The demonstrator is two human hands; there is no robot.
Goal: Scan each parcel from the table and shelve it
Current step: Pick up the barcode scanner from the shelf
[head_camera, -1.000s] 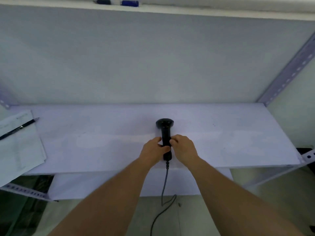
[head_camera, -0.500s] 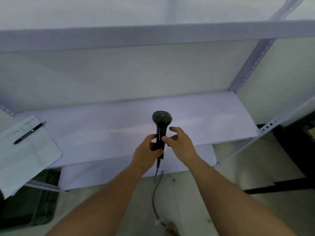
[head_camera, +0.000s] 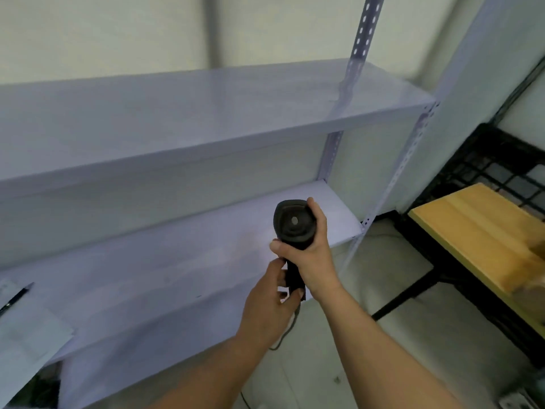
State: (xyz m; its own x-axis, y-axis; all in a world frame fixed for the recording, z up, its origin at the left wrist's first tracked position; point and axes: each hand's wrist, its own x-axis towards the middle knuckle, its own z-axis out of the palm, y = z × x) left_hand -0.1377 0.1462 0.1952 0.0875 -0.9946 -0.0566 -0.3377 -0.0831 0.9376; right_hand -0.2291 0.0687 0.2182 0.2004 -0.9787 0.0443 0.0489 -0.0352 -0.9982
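A black handheld barcode scanner [head_camera: 293,227] is held up in front of the white metal shelf unit [head_camera: 177,261], its head facing me. My right hand [head_camera: 314,255] grips the scanner just below its head, fingers wrapped round the body. My left hand [head_camera: 272,296] holds the lower end of the handle, where the cable leaves. No parcel shows clearly; a blurred brown shape sits at the right edge on the wooden table [head_camera: 483,231].
The upper shelf board [head_camera: 206,113] and a perforated upright [head_camera: 361,33] stand behind the hands. Papers [head_camera: 26,335] with a pen [head_camera: 14,296] lie at the shelf's left end. A black wire rack [head_camera: 495,160] stands behind the table at right. Pale floor below.
Both hands lifted the scanner off the shelf and raised it. My right hand moved up to grip it under the head. The view swung right, bringing the wooden table into sight.
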